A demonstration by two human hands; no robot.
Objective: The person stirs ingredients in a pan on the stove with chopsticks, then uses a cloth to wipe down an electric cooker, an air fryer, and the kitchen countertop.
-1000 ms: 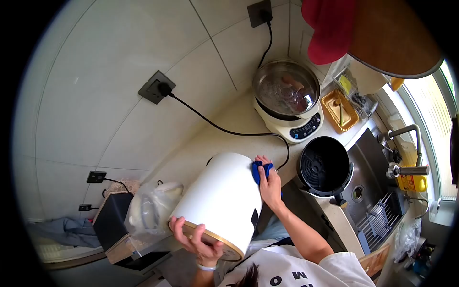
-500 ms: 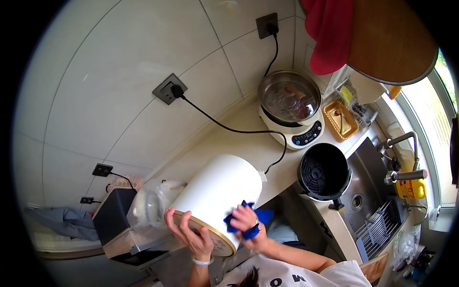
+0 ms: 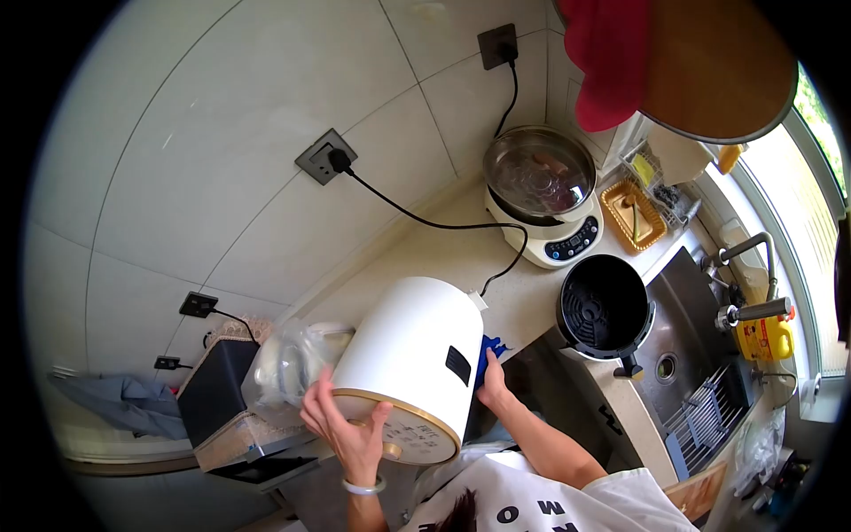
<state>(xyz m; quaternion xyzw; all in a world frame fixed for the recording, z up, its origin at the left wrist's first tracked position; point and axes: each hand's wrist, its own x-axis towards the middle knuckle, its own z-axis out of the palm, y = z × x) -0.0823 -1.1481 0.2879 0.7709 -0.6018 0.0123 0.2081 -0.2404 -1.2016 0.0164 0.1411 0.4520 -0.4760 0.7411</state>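
Observation:
A white air fryer body (image 3: 408,341) with a gold rim lies tilted at the counter's edge, its round printed base facing me. My left hand (image 3: 347,434) grips the base rim, with the thumb on the underside and fingers along the side. On the body's right side, my right hand (image 3: 493,387) presses a blue cloth (image 3: 491,349); the body hides part of the cloth and some fingers. A dark window shows on the body near that hand. The black air fryer basket (image 3: 603,301) stands upright by the sink, its handle toward me.
A plugged-in black cord (image 3: 434,223) runs from the wall socket to the air fryer body. Behind are a glass-lidded cooker (image 3: 541,177) and a gold tray (image 3: 633,216). The sink (image 3: 683,310) is at right; a plastic bag (image 3: 297,363) lies left.
My right hand and the blue cloth have moved from the front of the air fryer body to its right side. The body has turned slightly, revealing its dark window.

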